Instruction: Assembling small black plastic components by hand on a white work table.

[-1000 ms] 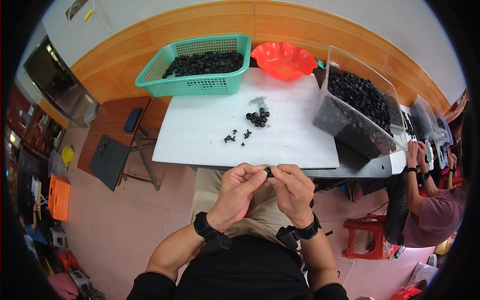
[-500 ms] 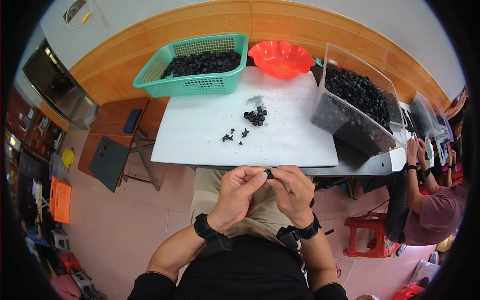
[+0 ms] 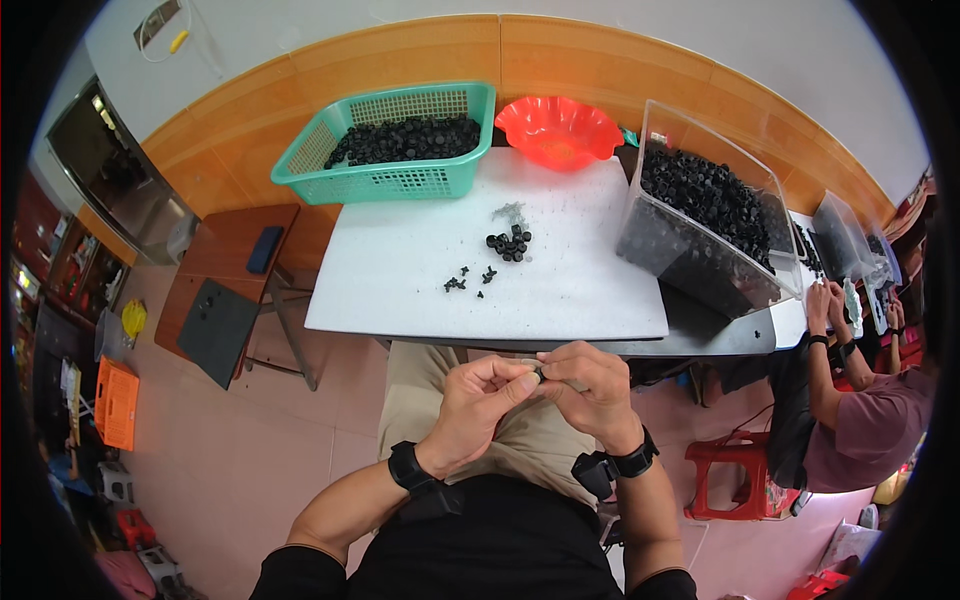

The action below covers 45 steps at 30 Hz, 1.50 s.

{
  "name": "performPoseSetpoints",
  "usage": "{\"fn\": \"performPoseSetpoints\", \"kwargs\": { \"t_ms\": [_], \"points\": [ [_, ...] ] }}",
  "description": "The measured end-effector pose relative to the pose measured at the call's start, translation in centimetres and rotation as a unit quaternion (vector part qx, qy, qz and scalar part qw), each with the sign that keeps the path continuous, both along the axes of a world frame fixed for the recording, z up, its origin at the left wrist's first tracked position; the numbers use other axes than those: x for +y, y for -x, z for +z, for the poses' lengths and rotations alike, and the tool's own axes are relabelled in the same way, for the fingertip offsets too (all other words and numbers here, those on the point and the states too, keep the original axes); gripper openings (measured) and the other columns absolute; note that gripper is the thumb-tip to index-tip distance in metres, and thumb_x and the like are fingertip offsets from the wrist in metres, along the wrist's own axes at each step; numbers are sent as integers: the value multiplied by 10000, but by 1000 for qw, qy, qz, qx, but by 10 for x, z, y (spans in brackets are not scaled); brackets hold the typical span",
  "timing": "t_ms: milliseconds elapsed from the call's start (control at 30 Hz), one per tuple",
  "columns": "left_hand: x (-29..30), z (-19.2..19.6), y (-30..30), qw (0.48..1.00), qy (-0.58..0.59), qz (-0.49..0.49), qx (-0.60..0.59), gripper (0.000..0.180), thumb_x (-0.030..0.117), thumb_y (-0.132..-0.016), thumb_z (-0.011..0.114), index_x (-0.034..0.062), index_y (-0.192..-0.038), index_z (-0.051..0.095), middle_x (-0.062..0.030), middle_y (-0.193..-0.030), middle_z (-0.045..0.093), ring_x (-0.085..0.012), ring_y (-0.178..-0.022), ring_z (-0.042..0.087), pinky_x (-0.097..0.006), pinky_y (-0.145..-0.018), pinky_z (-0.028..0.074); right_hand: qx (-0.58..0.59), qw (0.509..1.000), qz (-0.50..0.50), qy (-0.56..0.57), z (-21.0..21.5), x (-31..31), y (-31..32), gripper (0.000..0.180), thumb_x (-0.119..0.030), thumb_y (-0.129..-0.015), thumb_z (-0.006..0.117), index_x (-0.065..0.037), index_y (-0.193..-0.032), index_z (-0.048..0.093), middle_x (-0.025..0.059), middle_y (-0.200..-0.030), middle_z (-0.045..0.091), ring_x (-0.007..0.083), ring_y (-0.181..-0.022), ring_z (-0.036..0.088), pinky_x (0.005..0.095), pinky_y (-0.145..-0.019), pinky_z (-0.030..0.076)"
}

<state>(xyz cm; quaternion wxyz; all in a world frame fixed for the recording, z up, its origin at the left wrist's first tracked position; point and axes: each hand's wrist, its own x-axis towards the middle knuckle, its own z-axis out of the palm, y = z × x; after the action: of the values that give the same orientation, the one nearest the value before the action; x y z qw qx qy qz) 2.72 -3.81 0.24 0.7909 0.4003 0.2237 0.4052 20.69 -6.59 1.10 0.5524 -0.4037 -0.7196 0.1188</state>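
My left hand (image 3: 478, 402) and my right hand (image 3: 588, 392) meet over my lap, just off the near edge of the white foam sheet (image 3: 390, 290). Both are closed, fingertips pinched together on one small black part (image 3: 538, 373). Most of that part is covered by the fingers, so its exact shape does not show. On the sheet lies a cluster of round black parts (image 3: 510, 243), with a small heap of thin clear-grey bits (image 3: 512, 213) behind it. Several tiny black branched pieces (image 3: 456, 284) are scattered nearer to me.
A green basket (image 3: 385, 186) of black parts, a red scalloped bowl (image 3: 560, 135) and a clear bin (image 3: 690, 250) of black parts stand along the back. A brown side table (image 3: 215, 240) is at left. A person (image 3: 860, 425) works at right, near a red stool (image 3: 725, 475).
My view has tilted slightly, so the table's contents sit a little lower. My right hand has turned, and its fingers now cover more of the small black part.
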Motion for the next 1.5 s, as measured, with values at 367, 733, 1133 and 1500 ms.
{"fn": "performPoseSetpoints", "kwargs": {
  "t_ms": [367,733,1133,1500],
  "points": [
    [0,-5,16,999,36,-39,6,97,39,-949,653,32,-1029,599,-53,-973,673,-105,-856,655,-250,-785,543,-29,990,26,138,12,-18,9,339,-20,-777,784,-42,-1102,692,97,-905,629,236,-736,647,320,-645,530],
    [1,-4,19,998,20,-55,25,168,57,-940,677,38,-1061,563,-57,-978,658,-107,-837,656,-250,-760,552,-77,988,14,131,15,-21,12,240,-3,-757,792,-20,-978,701,94,-845,637,224,-698,638,314,-623,521],
    [17,-3,54,992,5,63,112,89,94,-947,679,26,-968,626,-38,-911,662,-87,-788,627,-240,-735,530,-32,994,-106,12,67,99,7,233,-73,-793,784,-3,-986,672,109,-778,631,184,-638,612,294,-605,491],
    [39,-22,88,981,-44,95,162,93,93,-935,692,24,-956,634,-35,-894,665,-80,-789,617,-226,-746,513,-212,950,-182,142,76,202,-13,263,-156,-821,710,-25,-1048,723,143,-941,709,349,-823,683,412,-735,524]
  ]
}}
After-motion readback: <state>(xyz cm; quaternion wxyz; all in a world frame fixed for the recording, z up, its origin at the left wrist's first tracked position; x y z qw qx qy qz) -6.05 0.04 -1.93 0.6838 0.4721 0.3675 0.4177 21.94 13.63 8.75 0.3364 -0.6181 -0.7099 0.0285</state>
